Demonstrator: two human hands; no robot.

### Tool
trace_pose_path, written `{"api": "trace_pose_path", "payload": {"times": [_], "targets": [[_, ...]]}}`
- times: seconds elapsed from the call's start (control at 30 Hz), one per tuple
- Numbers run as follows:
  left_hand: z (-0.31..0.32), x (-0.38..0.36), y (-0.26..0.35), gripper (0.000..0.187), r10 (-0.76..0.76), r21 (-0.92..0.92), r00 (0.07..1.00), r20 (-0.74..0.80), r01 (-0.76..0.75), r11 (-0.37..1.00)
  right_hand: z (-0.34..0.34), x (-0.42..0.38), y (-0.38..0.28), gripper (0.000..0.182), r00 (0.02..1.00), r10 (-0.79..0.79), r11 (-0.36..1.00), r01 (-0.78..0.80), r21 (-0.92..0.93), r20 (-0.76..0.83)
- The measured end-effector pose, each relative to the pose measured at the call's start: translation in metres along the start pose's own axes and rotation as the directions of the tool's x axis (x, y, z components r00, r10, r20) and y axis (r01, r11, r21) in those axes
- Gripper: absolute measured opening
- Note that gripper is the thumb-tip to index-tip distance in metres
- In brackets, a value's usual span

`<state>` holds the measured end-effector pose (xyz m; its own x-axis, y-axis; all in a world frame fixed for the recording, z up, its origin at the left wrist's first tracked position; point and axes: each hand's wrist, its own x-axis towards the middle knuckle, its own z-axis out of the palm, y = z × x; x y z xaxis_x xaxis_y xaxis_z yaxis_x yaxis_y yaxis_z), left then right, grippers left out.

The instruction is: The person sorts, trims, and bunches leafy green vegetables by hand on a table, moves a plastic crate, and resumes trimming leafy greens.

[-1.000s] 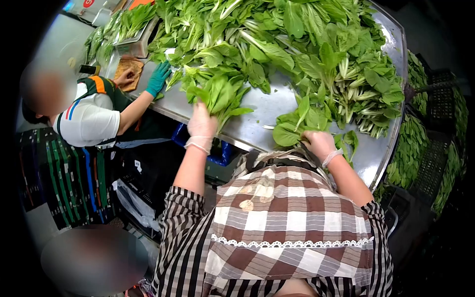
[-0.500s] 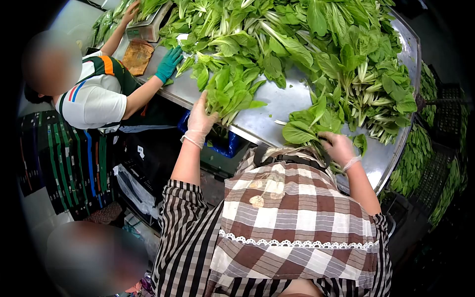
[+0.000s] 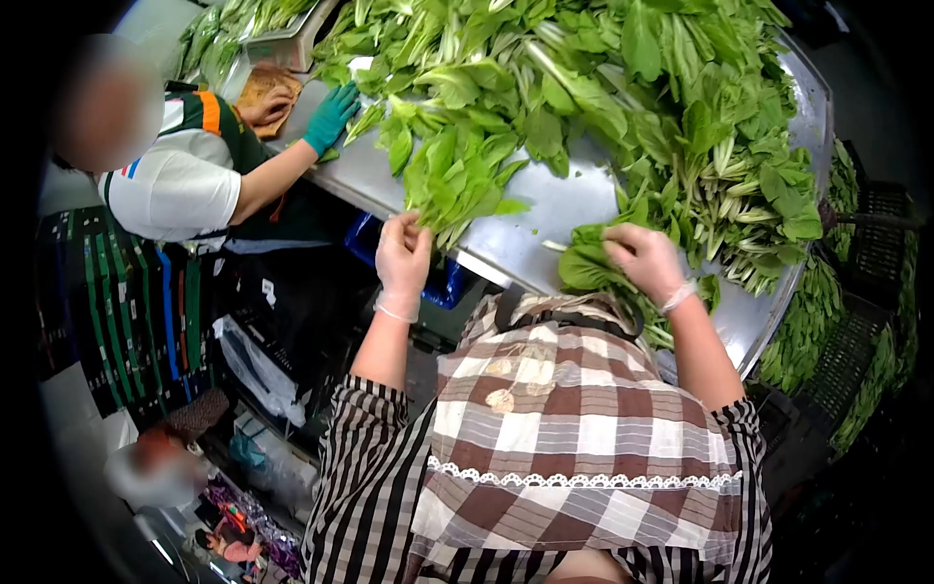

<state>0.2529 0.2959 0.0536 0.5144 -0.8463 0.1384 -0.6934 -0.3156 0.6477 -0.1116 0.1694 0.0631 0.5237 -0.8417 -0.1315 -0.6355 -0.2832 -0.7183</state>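
A bunch of leafy greens (image 3: pixel 462 185) lies at the metal table's (image 3: pixel 545 200) near left edge. My left hand (image 3: pixel 403 255), in a clear glove, is at the stem side of this bunch, its fingers closed; what they hold, if anything, is too small to tell. On the right, my right hand (image 3: pixel 646 261), also gloved, has its fingers pinched together over a smaller bunch of greens (image 3: pixel 584 263) at the edge in front of me. Whether a leaf is between those fingertips is unclear. A large heap of greens (image 3: pixel 584 92) covers the far side.
At the left a co-worker (image 3: pixel 180 185) rests a green-gloved hand (image 3: pixel 332 118) on the table, beside a scale (image 3: pixel 282 49) and a brown cloth (image 3: pixel 263 86). Crates of greens (image 3: pixel 846 360) stand at the right. A blue bag (image 3: pixel 446 284) hangs below the edge. Stacked crates (image 3: pixel 126 311) are at lower left.
My left hand has drawn back slightly from the left bunch. My right hand has moved up and left over the smaller bunch. The co-worker's bare hand has come down to the brown cloth.
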Motion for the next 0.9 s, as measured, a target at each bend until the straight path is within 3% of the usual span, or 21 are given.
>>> {"api": "trace_pose_path", "payload": {"times": [0.07,0.1,0.13,0.27,0.3,0.4,0.53,0.57,0.67,0.73,0.8,0.83,0.87,0.9], "targets": [[0.008,-0.001,0.017,0.049,0.197,0.130,0.980,0.024,-0.199,0.971,0.001,0.019,-0.012,0.020,0.991,-0.091,0.996,0.092,0.011,-0.097],[0.015,-0.002,0.022,0.064,0.165,0.181,0.983,0.084,-0.177,0.967,-0.003,0.030,-0.022,0.021,0.987,-0.066,0.998,0.069,0.016,-0.149],[0.023,0.000,0.025,0.070,0.252,0.189,0.965,0.078,-0.263,0.946,-0.011,0.041,-0.035,0.022,0.981,-0.040,0.999,0.046,0.026,-0.189],[0.043,0.014,0.027,0.071,0.201,0.289,0.975,0.095,-0.220,0.931,-0.012,0.103,-0.042,0.048,0.832,-0.278,0.954,0.182,-0.237,-0.480],[0.047,0.019,0.024,0.071,0.188,0.321,0.978,0.085,-0.206,0.925,-0.016,0.115,-0.048,0.058,0.836,-0.274,0.941,0.131,-0.312,-0.476],[0.049,0.029,0.018,0.071,0.074,0.290,0.993,0.087,-0.097,0.952,-0.016,0.150,-0.045,0.062,0.803,-0.287,0.879,0.002,-0.478,-0.523],[0.036,0.034,0.014,0.073,0.034,0.212,0.977,0.212,-0.080,0.974,-0.002,0.169,-0.013,0.037,0.915,-0.031,0.959,-0.087,-0.271,-0.402],[0.024,0.034,0.022,0.067,-0.001,0.113,0.962,0.274,-0.031,0.993,-0.003,0.162,-0.017,0.029,0.882,-0.026,0.982,-0.064,-0.175,-0.470],[0.005,0.020,0.026,0.067,0.105,0.062,0.993,0.060,-0.108,0.992,-0.025,0.127,-0.028,0.029,0.946,0.149,0.989,-0.143,0.040,-0.287],[-0.007,0.011,0.052,0.049,0.167,0.041,0.983,-0.076,-0.164,0.986,-0.021,0.107,-0.014,0.027,0.958,0.173,0.959,-0.111,0.260,-0.230],[-0.003,0.007,0.075,0.037,-0.020,-0.350,0.988,0.154,0.073,0.934,-0.019,0.083,-0.004,0.027,0.981,0.130,0.880,-0.047,0.473,-0.145],[0.006,0.006,0.085,0.033,-0.117,-0.473,0.924,0.365,0.292,0.831,-0.014,0.073,0.001,0.028,0.985,0.087,0.861,0.002,0.508,-0.152],[0.019,0.009,0.096,0.035,-0.163,-0.527,0.806,0.569,0.510,0.680,-0.013,0.061,0.003,0.027,0.987,0.139,0.871,-0.082,0.485,-0.082],[0.035,0.011,0.103,0.045,-0.178,-0.483,0.672,0.719,0.667,0.568,-0.012,0.050,0.006,0.027,0.991,0.090,0.887,-0.034,0.461,-0.101]]}}
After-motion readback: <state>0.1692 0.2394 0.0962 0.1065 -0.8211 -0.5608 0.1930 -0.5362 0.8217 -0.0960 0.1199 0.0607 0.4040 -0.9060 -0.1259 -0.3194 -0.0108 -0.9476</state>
